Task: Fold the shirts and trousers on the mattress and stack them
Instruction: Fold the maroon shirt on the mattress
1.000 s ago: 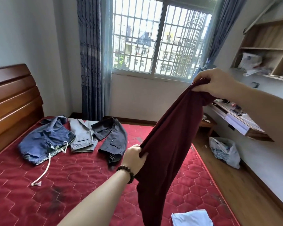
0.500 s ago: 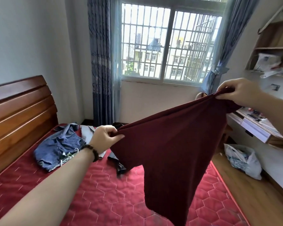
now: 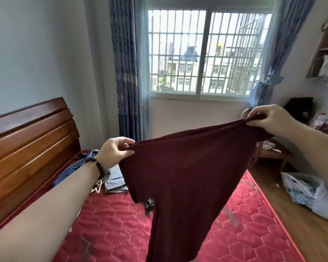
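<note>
Forearms reach out from the bottom corners of the view, and between them hangs a dark maroon knit garment (image 3: 187,176), stretched by its upper edge and held up in the air above the red quilted mattress (image 3: 110,233). The left hand (image 3: 115,151), with a dark beaded bracelet (image 3: 100,168) on its wrist, pinches the garment's left end between thumb and curled fingers. The right hand (image 3: 273,120), higher and well apart from the left, grips the right end in the same way, so the top edge slopes upward to the right. Below that edge the cloth drops in a narrowing fold towards the bottom of the frame.

On the mattress behind the left wrist lie a crumpled blue denim garment (image 3: 78,167) and a folded grey piece (image 3: 115,181), perhaps trousers, though the arm and the maroon cloth hide most of them. A brown wooden slatted headboard (image 3: 27,144) runs along the left. On the wooden floor at right sits a white plastic bag (image 3: 311,193). Farther back, blue patterned curtains (image 3: 127,72) frame a barred window (image 3: 206,52).
</note>
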Demonstrator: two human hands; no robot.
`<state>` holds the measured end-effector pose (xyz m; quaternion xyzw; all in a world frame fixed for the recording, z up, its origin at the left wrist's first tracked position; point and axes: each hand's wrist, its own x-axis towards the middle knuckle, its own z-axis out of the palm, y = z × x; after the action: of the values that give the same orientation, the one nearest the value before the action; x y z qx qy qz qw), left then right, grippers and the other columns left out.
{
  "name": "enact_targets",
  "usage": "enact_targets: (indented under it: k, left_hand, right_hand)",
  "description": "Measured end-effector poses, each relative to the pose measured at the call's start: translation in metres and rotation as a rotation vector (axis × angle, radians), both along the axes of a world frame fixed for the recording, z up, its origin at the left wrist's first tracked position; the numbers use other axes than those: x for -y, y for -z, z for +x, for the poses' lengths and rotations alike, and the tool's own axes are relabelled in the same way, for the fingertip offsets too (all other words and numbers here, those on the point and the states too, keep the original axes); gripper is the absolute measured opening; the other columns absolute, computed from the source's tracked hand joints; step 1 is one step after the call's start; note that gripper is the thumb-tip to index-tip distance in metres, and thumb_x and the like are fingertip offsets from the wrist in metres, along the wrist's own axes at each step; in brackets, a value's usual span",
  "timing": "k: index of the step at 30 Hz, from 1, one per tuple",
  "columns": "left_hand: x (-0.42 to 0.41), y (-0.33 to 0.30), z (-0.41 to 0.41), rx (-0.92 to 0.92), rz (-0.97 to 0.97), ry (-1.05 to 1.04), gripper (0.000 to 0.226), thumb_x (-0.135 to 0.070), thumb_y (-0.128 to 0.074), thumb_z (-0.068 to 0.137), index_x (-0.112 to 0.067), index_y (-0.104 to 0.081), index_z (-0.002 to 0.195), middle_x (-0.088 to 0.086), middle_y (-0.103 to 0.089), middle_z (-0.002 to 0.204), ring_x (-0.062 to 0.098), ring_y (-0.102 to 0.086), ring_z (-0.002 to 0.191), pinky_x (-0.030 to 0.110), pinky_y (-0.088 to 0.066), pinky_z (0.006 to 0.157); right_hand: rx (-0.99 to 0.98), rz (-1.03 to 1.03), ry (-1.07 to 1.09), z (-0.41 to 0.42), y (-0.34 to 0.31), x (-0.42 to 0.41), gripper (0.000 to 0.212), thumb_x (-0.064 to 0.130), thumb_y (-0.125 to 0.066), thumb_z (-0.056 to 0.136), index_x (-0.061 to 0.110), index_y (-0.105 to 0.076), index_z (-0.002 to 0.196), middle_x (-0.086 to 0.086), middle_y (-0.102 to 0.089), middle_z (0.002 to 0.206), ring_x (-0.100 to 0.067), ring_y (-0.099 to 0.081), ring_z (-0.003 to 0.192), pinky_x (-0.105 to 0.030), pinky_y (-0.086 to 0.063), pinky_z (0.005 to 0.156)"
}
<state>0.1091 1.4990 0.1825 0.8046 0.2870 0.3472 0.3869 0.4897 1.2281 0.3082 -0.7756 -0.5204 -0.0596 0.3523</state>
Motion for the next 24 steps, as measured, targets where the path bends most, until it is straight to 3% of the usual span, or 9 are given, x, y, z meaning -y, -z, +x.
enact_targets:
  k: [3, 8, 10, 12, 15, 19, 24]
  left_hand:
    - [-0.021, -0.008, 0.004, 0.066, 0.014, -0.031, 0.013, -0.002, -0.077, 0.076, -0.014, -0.073, 0.076, 0.001, -0.071, 0.071, 0.006, -0.062, 0.063, 0.02, -0.052, 0.067]
    - [-0.051, 0.013, 0.025, -0.133, -0.073, -0.053, 0.02, 0.002, -0.073, 0.079, -0.013, -0.067, 0.068, 0.001, -0.066, 0.063, 0.003, -0.056, 0.053, 0.016, -0.046, 0.055]
    - [-0.065, 0.024, 0.037, -0.152, -0.094, -0.114, 0.015, 0.003, -0.073, 0.078, -0.008, -0.069, 0.07, 0.006, -0.068, 0.066, 0.008, -0.059, 0.059, 0.021, -0.049, 0.061]
    - [-0.08, 0.033, 0.053, -0.215, -0.058, -0.17, 0.005, 0.001, -0.075, 0.077, -0.001, -0.071, 0.077, 0.016, -0.07, 0.075, 0.018, -0.06, 0.068, 0.03, -0.048, 0.071]
    - [-0.101, 0.042, 0.083, -0.33, 0.112, -0.289, 0.008, -0.006, -0.078, 0.075, -0.005, -0.072, 0.08, 0.008, -0.069, 0.076, 0.019, -0.061, 0.072, 0.025, -0.041, 0.066]
    - [-0.128, 0.032, 0.119, -0.315, 0.202, -0.33, 0.012, -0.002, -0.077, 0.072, -0.009, -0.071, 0.08, 0.004, -0.067, 0.075, 0.018, -0.059, 0.071, 0.022, -0.039, 0.066]
    - [-0.136, 0.021, 0.136, -0.216, 0.108, -0.268, 0.018, 0.002, -0.076, 0.073, -0.013, -0.071, 0.08, 0.001, -0.067, 0.071, 0.008, -0.059, 0.059, 0.015, -0.048, 0.058]
  right_hand:
    - [-0.095, 0.088, 0.015, 0.017, 0.014, -0.016, 0.02, 0.008, -0.079, 0.074, 0.026, -0.07, 0.072, 0.006, -0.068, 0.071, -0.011, -0.061, 0.066, -0.014, -0.05, 0.062]
    - [-0.102, -0.052, 0.005, 0.041, 0.048, -0.056, 0.018, 0.01, -0.08, 0.075, 0.024, -0.068, 0.074, 0.0, -0.067, 0.073, -0.012, -0.058, 0.067, -0.003, -0.039, 0.055]
    - [-0.157, -0.053, 0.02, 0.053, 0.06, -0.074, 0.015, 0.011, -0.078, 0.076, 0.023, -0.069, 0.076, -0.004, -0.068, 0.074, -0.016, -0.06, 0.067, -0.011, -0.044, 0.054]
    - [-0.167, -0.094, 0.034, 0.066, 0.073, -0.096, 0.013, 0.012, -0.079, 0.076, 0.021, -0.069, 0.076, -0.007, -0.069, 0.077, -0.02, -0.06, 0.07, -0.025, -0.046, 0.062]
    - [-0.136, -0.117, 0.058, 0.086, 0.085, -0.128, 0.009, 0.015, -0.079, 0.076, 0.016, -0.071, 0.079, -0.009, -0.069, 0.08, -0.019, -0.059, 0.072, -0.026, -0.041, 0.068]
    - [-0.188, -0.03, 0.127, 0.114, 0.08, -0.158, 0.01, 0.019, -0.078, 0.077, 0.017, -0.068, 0.079, -0.008, -0.066, 0.078, -0.023, -0.061, 0.071, -0.032, -0.052, 0.058]
    - [-0.359, 0.128, 0.085, 0.126, 0.069, -0.148, 0.012, 0.011, -0.078, 0.078, 0.016, -0.067, 0.076, -0.009, -0.064, 0.071, -0.022, -0.066, 0.052, -0.035, -0.056, 0.041]
